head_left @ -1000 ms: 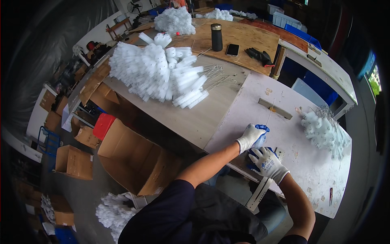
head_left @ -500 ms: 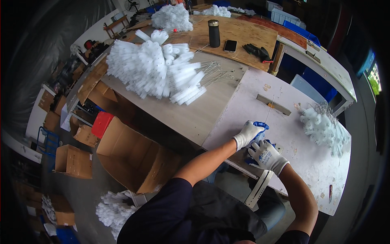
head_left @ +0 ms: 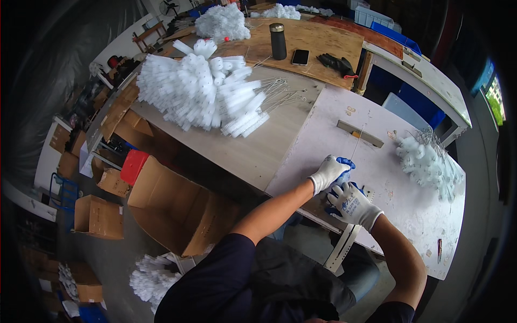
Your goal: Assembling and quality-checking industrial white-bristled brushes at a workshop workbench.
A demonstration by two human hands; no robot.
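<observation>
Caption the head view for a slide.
Gloved left hand and right hand grip a thin wire on a white workbench.

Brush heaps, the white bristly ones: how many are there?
5: a big heap on the left bench, two heaps at the far end, one at the right, one on the floor. More may be hidden.

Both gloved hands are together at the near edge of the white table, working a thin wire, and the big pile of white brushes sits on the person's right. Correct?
Not quite. In the head view the big pile of white brushes lies to the person's left; only a smaller pile is on the right. The left hand and right hand are together on the thin wire.
</observation>
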